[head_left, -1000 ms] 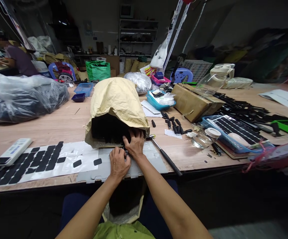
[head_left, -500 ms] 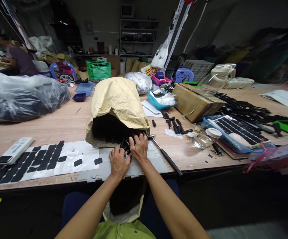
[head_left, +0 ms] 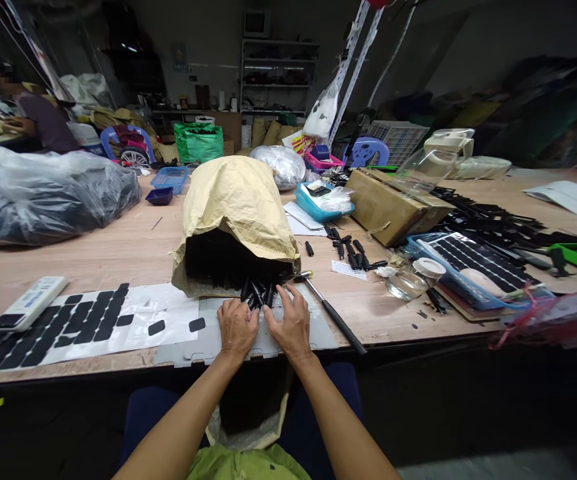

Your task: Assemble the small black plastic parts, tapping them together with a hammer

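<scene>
Several slim black plastic parts (head_left: 258,293) stick out at the mouth of a large tan woven sack (head_left: 233,200), which lies on its side facing me. My left hand (head_left: 237,327) is curled against their left side, its fingertips partly hidden. On the right, my right hand (head_left: 289,321) has its fingers spread, with the thumb touching the near ends of the parts. Under both hands lies a grey sheet (head_left: 313,327). The sack's inside is too dark to make out.
A hammer (head_left: 336,317) lies right of my hands. To the left are a white sheet with black stickers (head_left: 168,313) and a white device (head_left: 31,303). Loose black parts (head_left: 353,253), a cardboard box (head_left: 393,207) and a glass jar (head_left: 408,283) stand rightward. A co-worker (head_left: 43,120) sits far left.
My right hand has drawn back from inside the sack's mouth toward me and spread its fingers. More black parts now show at the opening. The left hand has barely shifted.
</scene>
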